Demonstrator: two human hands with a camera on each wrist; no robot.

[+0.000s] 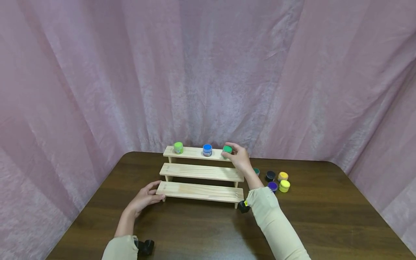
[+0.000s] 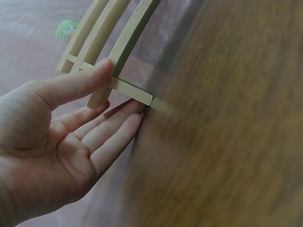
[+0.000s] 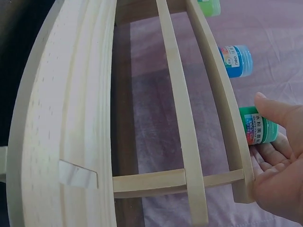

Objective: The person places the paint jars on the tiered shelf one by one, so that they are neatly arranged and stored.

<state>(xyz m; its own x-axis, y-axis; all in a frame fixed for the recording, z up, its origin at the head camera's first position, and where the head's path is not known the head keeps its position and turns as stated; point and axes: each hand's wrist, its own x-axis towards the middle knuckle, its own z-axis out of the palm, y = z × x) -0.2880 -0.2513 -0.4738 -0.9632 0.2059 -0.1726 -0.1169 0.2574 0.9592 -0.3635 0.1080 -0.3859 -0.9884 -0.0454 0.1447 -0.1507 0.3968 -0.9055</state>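
A three-step wooden rack (image 1: 201,171) stands on the table. My left hand (image 1: 144,198) holds the left end of its lowest step, the thumb (image 2: 97,78) on the board and the other fingers behind it. With thumb and fingers, my right hand (image 1: 238,157) grips a green paint jar (image 3: 258,126) at the right end of the top step. The jar's base is right at the board. To its left on the same step stand a blue paint jar (image 1: 207,150) and a light green paint jar (image 1: 178,147).
Right of the rack, several paint jars stand on the table (image 1: 325,209): dark green (image 1: 256,171), black (image 1: 270,176), orange-yellow (image 1: 283,176), purple (image 1: 272,186) and yellow (image 1: 284,186). A pink curtain (image 1: 208,72) hangs behind the table's back edge.
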